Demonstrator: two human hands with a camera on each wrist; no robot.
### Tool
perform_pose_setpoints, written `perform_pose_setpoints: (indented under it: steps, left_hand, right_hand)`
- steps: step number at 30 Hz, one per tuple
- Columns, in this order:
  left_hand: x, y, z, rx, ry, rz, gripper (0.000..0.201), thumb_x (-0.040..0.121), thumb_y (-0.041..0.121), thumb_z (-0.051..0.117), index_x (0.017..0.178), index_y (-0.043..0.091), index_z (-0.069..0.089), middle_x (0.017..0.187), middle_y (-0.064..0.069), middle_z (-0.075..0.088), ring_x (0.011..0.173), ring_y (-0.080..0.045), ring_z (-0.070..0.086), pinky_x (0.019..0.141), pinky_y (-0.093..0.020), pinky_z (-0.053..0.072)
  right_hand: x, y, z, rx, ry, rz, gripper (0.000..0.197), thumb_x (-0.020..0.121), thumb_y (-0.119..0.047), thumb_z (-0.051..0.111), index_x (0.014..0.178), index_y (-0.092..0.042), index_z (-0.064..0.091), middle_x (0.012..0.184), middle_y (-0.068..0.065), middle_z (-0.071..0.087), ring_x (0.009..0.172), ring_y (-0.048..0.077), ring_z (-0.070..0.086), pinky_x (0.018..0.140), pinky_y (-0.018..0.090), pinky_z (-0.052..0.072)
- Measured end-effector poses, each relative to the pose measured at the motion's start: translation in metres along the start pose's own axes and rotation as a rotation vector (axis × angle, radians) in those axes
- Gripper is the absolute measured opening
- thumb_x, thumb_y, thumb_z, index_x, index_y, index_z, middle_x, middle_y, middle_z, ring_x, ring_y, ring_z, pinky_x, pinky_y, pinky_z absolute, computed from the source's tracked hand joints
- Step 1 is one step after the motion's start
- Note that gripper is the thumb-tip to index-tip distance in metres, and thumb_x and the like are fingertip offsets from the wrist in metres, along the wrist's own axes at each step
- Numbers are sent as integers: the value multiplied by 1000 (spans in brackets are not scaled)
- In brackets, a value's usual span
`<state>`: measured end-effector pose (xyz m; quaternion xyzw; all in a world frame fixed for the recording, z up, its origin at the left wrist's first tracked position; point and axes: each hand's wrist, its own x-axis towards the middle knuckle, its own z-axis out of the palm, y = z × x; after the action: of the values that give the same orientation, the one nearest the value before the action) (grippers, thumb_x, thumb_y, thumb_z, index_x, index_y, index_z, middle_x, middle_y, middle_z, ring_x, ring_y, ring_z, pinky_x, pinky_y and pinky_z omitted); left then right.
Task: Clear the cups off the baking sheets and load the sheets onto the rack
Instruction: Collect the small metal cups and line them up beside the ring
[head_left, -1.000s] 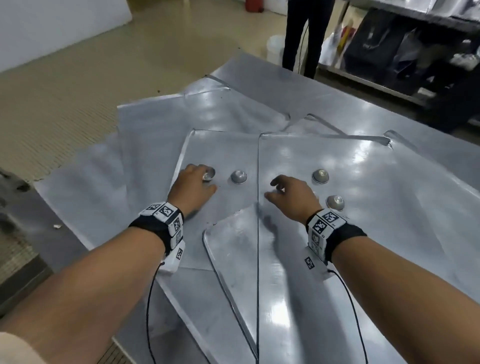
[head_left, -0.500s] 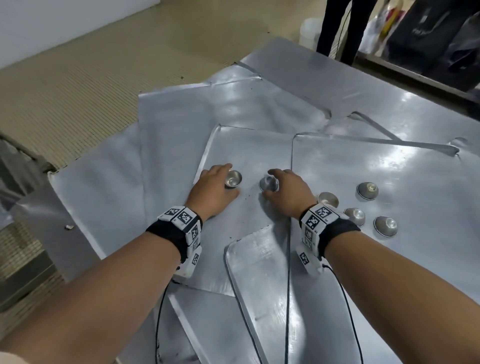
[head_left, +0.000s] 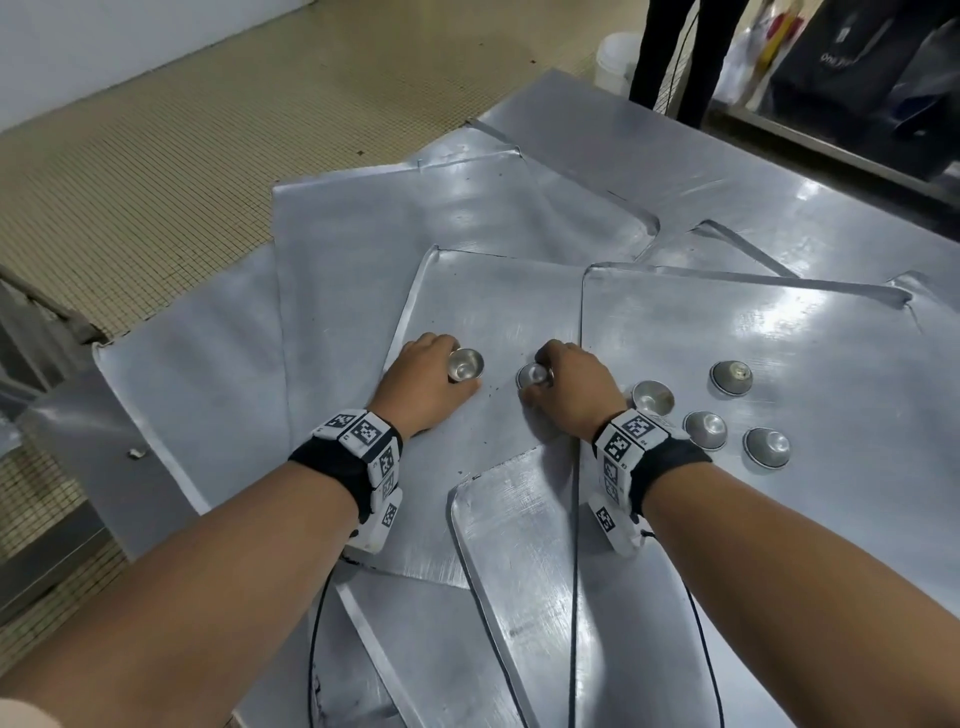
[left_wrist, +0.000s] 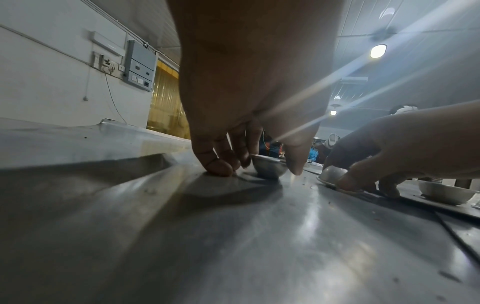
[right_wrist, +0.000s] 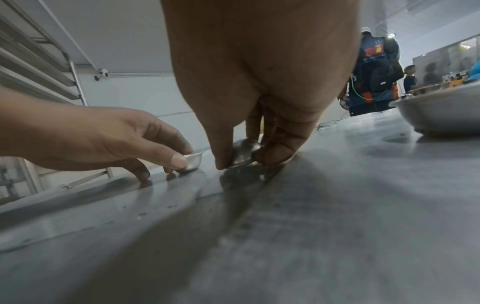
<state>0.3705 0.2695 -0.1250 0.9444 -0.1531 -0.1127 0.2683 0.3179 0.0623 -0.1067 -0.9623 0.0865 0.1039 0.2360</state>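
Note:
Two small metal cups stand on the left baking sheet (head_left: 493, 301). My left hand (head_left: 458, 367) pinches the upright cup (head_left: 467, 364) between thumb and fingers, and in the left wrist view this cup (left_wrist: 270, 167) sits between them. My right hand (head_left: 535, 379) grips the upturned cup (head_left: 531, 374), held at its sides by thumb and fingertips (right_wrist: 275, 153) in the right wrist view. Several more cups lie on the right sheet (head_left: 805, 332), one upright (head_left: 653, 397) by my right wrist, others inverted (head_left: 731, 376).
Overlapping baking sheets cover the table; a smaller one (head_left: 519, 530) lies nearest me. Rack rails (right_wrist: 39, 61) rise at the left. A person's legs (head_left: 670, 57) and a white bucket (head_left: 615, 57) stand beyond the table's far edge. Tiled floor lies to the left.
My right hand has moved left from the right sheet to the inverted cup on the left sheet and taken hold of it. My left hand stays at its cup.

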Motion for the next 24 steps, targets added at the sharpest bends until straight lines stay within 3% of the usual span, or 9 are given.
perform_pose_setpoints:
  steps: [2,4,12,16,19,21,24]
  left_hand:
    - [-3,2,-2,-2,-20,20,46,84,45,76,114,15,60,114,-4,59,103,-23,55,80,-30,40]
    - [-10,7,-5,-9,-34,40,47,83,45,76,114,14,60,112,-3,59,98,-20,55,77,-28,38]
    - [-50,43,-6,-73,-93,118,44,83,43,76,114,15,61,109,0,61,95,-19,58,81,-33,48]
    - [-74,58,4,-86,-123,158,45,82,44,76,115,17,61,109,1,62,96,-17,58,81,-32,48]
    - [-89,67,14,-55,-164,189,46,80,46,77,114,19,60,111,3,62,97,-17,57,81,-31,47]
    - [-99,73,21,-33,-198,210,48,80,48,77,115,21,59,111,4,61,98,-17,58,83,-33,49]
    - [-111,86,28,-24,-223,246,48,79,48,77,115,21,59,110,4,61,98,-17,57,85,-35,50]
  right_hand:
    - [-6,-1,0,15,-16,2,56,89,-32,67,140,-16,50,127,10,55,111,30,59,90,34,45]
    - [-15,-1,-2,10,-9,3,52,89,-30,65,138,-18,53,128,9,51,108,29,61,91,34,46]
    - [-64,17,-11,71,84,-9,21,86,-24,68,103,-13,66,102,2,52,88,22,58,75,29,40]
    - [-93,34,-9,49,82,3,8,86,-23,66,86,-16,63,105,2,52,88,19,51,75,27,37]
    - [-113,44,-9,47,107,43,14,84,-25,65,76,-17,58,97,5,61,88,24,59,70,28,38]
    - [-128,48,-10,27,104,76,17,84,-27,64,77,-12,62,84,5,64,83,25,62,65,29,39]
    - [-151,57,-11,41,93,123,19,83,-30,67,89,-14,59,85,1,63,82,24,60,66,30,41]
